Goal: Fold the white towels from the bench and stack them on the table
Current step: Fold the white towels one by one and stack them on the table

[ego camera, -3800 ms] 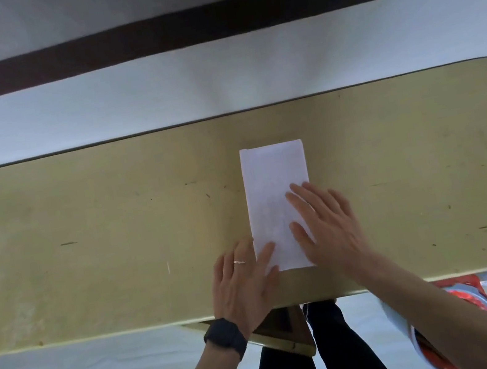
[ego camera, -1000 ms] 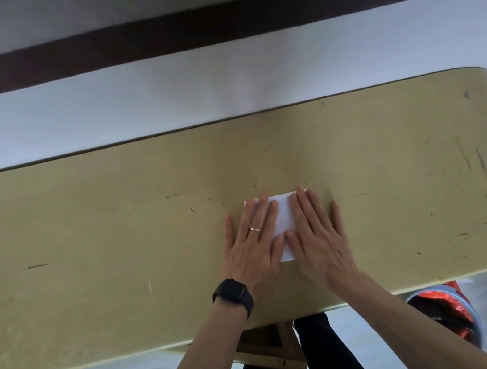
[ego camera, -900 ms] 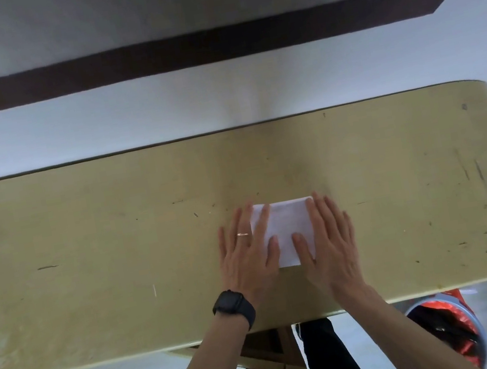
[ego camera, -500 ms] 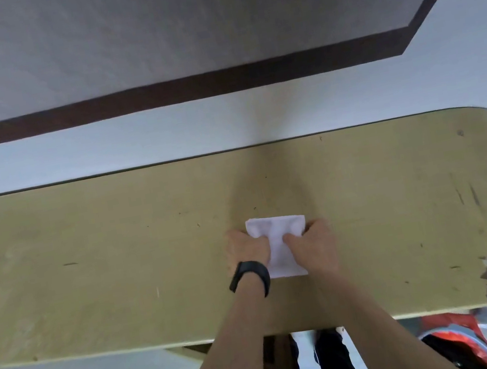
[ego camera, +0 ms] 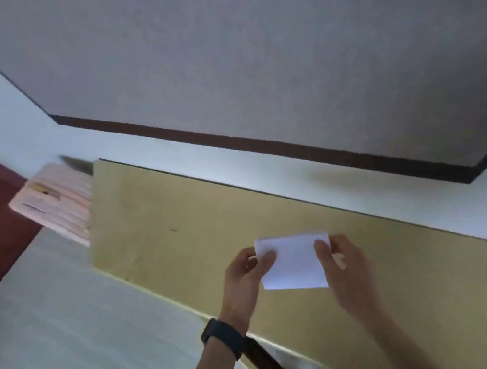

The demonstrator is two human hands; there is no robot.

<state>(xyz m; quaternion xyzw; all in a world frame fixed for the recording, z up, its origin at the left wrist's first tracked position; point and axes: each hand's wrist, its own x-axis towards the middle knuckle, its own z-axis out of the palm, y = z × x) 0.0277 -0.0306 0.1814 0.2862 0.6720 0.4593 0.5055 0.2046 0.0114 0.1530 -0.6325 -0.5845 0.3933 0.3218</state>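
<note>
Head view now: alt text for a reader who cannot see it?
A left hand and right hand pinch the side edges of a folded white towel over a yellowish table. A dark watch circles the left wrist; a pink striped object lies past the table's left end.

smooth white cloth towel [ego camera: 293, 261], matt scuffed yellowish wood table [ego camera: 178, 228]
</note>
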